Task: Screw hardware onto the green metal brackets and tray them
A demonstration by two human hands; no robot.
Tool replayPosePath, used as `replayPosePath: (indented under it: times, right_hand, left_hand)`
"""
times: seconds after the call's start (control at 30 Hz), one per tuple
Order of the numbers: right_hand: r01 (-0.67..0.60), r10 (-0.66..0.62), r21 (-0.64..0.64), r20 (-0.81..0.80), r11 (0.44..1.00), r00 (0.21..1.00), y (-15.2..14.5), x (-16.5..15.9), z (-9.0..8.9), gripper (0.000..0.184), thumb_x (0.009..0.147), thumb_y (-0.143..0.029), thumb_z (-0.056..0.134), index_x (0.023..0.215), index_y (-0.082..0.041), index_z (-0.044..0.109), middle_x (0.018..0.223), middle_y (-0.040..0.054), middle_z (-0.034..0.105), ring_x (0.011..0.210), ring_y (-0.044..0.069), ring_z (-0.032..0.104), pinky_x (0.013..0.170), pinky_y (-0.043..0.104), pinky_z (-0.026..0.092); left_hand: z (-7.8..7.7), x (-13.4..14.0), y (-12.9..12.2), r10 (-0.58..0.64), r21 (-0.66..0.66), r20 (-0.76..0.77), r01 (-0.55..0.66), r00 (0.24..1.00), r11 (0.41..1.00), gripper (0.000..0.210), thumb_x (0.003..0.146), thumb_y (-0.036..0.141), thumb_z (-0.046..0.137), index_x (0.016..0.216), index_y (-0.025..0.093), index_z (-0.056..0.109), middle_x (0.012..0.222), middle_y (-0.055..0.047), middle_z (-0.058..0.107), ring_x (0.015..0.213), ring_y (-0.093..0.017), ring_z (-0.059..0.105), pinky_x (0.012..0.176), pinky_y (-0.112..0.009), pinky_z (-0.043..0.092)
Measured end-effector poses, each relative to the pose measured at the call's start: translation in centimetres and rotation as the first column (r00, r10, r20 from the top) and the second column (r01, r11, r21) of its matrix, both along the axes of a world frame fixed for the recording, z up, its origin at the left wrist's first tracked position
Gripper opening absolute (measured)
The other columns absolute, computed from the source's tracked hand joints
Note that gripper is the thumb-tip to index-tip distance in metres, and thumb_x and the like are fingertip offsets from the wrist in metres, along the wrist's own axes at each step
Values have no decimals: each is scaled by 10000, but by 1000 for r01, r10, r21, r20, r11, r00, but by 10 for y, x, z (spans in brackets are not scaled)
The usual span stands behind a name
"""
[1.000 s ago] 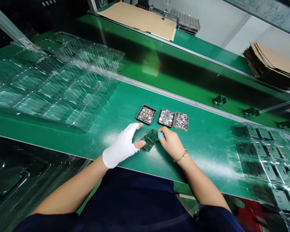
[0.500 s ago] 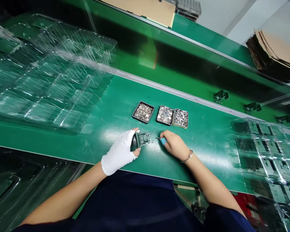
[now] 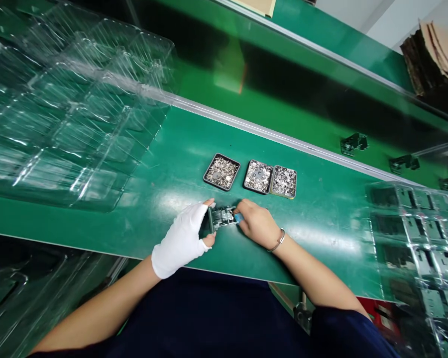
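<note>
My left hand [image 3: 182,238], in a white glove with bare fingertips, grips a small dark green plastic housing [image 3: 221,218] by its left end. Slots and small metal bits show along the housing's upper face. At its right end, my right hand [image 3: 259,223] is bare, its fingers pinched together against the housing. Something blue [image 3: 239,218] shows at those fingertips; I cannot tell whether it is a finger cover or a held thing. Beyond the hands lie a left tray of small metal parts [image 3: 216,186], a middle tray [image 3: 246,186] and a right tray [image 3: 294,189].
Stacked clear plastic trays [image 3: 70,112] cover the bench's left side. At right, another clear tray [image 3: 375,223] holds several green plastic parts. Several dark green assemblies [image 3: 354,144] stand behind the metal rail [image 3: 227,122]. Cardboard sheets [image 3: 433,54] are stacked at the upper right.
My right hand has moved left, bringing its pinched fingers to the housing's right end. My left hand keeps its grip. The camera view has shifted slightly.
</note>
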State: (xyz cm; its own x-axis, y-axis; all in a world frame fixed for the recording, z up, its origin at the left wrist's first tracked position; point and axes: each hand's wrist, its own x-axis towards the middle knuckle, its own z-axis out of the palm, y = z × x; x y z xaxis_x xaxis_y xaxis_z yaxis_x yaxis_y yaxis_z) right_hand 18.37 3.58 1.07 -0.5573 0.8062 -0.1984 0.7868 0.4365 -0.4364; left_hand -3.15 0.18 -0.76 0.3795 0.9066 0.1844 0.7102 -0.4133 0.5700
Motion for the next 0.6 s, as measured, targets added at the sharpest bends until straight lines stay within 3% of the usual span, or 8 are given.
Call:
replayPosePath:
  times: [0.1,0.2,0.3,0.47,0.6]
  right_hand:
    - [33,-34,-76,-16,997,999,4,0,3,268,727,-16,476,929,-183,536,962,54,601,852,175,572,672,241,417]
    - [31,-54,-153,-147,988,988,8,7,3,240,739,-10,488,889,-185,555,904,20,612,787,144,570,668,225,402]
    - [6,-37,-167,-186,986,982,8,13,4,229,747,-16,496,891,-181,564,890,18,617,793,142,571,695,227,404]
    - [-35,38,-120,15,992,999,-1,2,12,263,750,-29,486,960,-168,560,972,58,621,909,189,588,726,253,423]
    - [19,-6,-98,128,995,992,-4,-6,15,233,777,-49,481,965,-153,569,974,83,631,862,207,609,673,269,444]
  left_hand:
    - [0,-1,1,1,10,-4,-1,1000,1000,629,740,220,580,1319,119,355,1193,-167,574,1115,-317,564,931,-448,486]
    - [0,-1,0,-1,-1,-2,1,1000,1000,629,738,211,581,1320,126,355,1193,-161,574,1113,-314,565,933,-446,484]
    - [0,0,-1,-2,-25,0,2,1000,1000,631,740,209,583,1322,132,351,1201,-157,570,1112,-305,563,939,-442,479]
    - [0,-1,0,-11,-15,8,11,1000,1000,634,750,216,582,1331,130,343,1198,-156,566,1126,-305,555,950,-436,471]
    - [0,-3,2,0,-27,47,1,999,1000,580,754,241,588,1289,145,386,1181,-141,577,1109,-298,566,947,-438,477]
